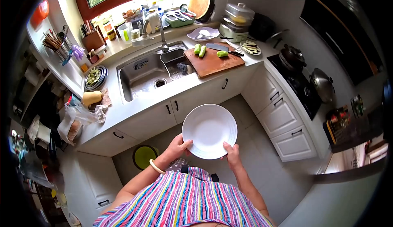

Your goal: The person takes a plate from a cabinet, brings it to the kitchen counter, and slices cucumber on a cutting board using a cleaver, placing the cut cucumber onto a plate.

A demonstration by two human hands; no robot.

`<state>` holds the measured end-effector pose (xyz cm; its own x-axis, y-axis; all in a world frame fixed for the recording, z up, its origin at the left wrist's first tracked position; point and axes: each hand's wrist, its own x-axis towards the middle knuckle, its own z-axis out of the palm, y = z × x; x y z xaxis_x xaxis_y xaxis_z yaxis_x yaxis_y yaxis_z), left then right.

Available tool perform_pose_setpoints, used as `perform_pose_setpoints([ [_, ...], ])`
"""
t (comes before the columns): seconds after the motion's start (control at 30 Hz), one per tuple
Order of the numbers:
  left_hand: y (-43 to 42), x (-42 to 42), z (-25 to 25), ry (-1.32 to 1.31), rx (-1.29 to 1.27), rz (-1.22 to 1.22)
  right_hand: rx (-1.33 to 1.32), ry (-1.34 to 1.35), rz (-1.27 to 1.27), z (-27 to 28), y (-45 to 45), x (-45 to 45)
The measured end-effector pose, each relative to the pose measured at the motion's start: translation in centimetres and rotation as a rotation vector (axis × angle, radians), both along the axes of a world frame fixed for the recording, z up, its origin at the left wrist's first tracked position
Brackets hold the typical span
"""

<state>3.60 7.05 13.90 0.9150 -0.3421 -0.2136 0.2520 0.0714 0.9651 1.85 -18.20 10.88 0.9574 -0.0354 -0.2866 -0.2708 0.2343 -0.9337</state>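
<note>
A round white plate (209,131) with a broad rim is held out in front of my body, its bare upper face turned up to me. My left hand (179,146) grips its lower left edge, thumb on top and fingers tucked underneath. On the lower right edge my right hand (232,153) is closed in the same way. Beyond the plate, on the counter, a wooden cutting board (215,65) bears pieces of peeled green vegetable (200,50) and a knife (224,49).
Left of the board is a steel sink (135,77) with a faucet (163,38). A plate of sliced vegetable (250,47) sits near the stove (297,83), which carries pots. A butternut squash (92,98) lies on the left counter. A green bin (145,156) stands on the floor.
</note>
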Motion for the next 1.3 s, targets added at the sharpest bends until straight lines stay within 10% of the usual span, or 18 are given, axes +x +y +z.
perform_pose_setpoints([
  [0.4, -2.3, 28.6, -6.0, 0.182, -0.199, 0.217, -0.082, -0.071, 0.174, 0.8, -5.3, 27.3],
  [0.7, 2.5, 38.9, -6.1, 0.169, -0.078, 0.566, -0.644, -0.085, 0.04, -0.9, -12.0, 44.4],
  [1.1, -6.2, 61.4, -4.1, 0.068, -0.173, 0.89, -1.141, -0.907, 0.31, -4.9, -10.0, 77.2],
  [1.3, -7.8, 61.2, -3.4, 0.163, -0.159, 1.155, -1.52, -0.644, 0.684, -7.5, -8.1, 88.3],
])
